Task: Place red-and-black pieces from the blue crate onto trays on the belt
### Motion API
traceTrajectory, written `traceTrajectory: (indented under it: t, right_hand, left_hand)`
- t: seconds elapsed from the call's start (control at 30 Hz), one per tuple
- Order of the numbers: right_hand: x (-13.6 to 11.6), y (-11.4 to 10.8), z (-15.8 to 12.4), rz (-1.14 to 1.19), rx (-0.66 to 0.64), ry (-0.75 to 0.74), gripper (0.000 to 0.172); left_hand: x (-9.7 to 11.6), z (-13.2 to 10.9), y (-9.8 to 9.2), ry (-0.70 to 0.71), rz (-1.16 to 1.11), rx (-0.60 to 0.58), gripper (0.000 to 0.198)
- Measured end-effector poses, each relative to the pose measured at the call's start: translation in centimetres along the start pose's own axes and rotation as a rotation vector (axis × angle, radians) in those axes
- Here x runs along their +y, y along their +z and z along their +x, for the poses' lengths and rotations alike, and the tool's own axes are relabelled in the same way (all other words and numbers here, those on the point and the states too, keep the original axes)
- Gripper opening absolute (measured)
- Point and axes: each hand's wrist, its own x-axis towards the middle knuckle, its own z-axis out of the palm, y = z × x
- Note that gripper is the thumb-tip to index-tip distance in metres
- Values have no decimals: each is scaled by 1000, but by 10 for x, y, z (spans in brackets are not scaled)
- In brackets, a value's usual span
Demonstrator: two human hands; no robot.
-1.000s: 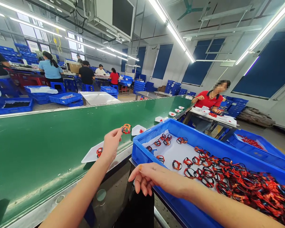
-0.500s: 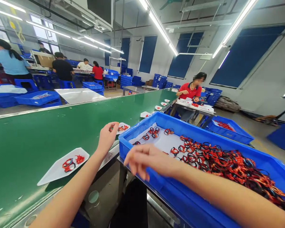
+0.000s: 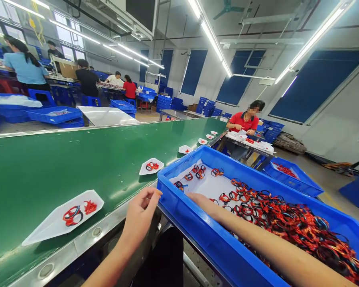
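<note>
"Inside the blue plastic crate [image 3: 203, 249], where are the woven red-and-black bands [image 3: 287, 223]?"

"Heaped at the far end, with a few loose on the white liner [image 3: 209, 185]. Right hand [image 3: 202, 203] lies low among them, fingers too hidden to tell if they hold one."

"And the left hand [image 3: 140, 217]?"

"By the crate's rim, fingers pinched narrow, nothing visible between them, just above the green conveyor belt [image 3: 62, 167]."

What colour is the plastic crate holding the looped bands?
Bright blue: the crate, best seen in the head view.
</note>
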Motion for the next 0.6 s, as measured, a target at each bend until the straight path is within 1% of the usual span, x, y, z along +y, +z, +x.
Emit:
traceTrajectory:
  t: [0.07, 0.1, 0.17, 0.23, 0.33, 0.37, 0.4, 0.43, 0.47, 0.53, 0.57, 0.6]
  right_hand:
    - [-3, -6, 2, 39, 9, 17, 17]
    - [-4, -12, 4, 45, 40, 27, 17]
    - [-7, -31, 6, 65, 137, 60, 19]
    - [-15, -54, 8, 126, 221, 91, 24]
    - [-39, -87, 6, 237, 300, 100, 28]
    - [-50, -95, 4, 247, 326, 79, 28]
    - [-61, -101, 1, 241, 354, 44, 26]
    - [-72, -105, -2, 221, 377, -2, 24]
    - [-82, -107, -5, 187, 394, -52, 21]
    - [-97, -105, -10, 86, 412, -146, 16]
    - [-101, -103, -12, 18, 421, -184, 15]
    - [-103, -100, -14, -57, 428, -213, 16]
  left_hand:
    - [1, -3, 0, -17, -31, -17, 20]
    - [2, -3, 0, -31, -60, -18, 20]
    - [5, -2, 1, -65, -144, -12, 21]
    - [11, 2, 4, -88, -237, -12, 22]
    - [30, 10, 16, -85, -367, -26, 23]
    - [39, 13, 23, -93, -427, -36, 24]
    - [47, 16, 30, -130, -500, -53, 26]
    - [56, 20, 39, -203, -583, -90, 30]
    - [63, 23, 47, -309, -672, -157, 35]
    - [73, 29, 65, -554, -856, -363, 45]
    - [75, 32, 73, -652, -946, -474, 49]
    - [76, 35, 80, -714, -1033, -563, 52]
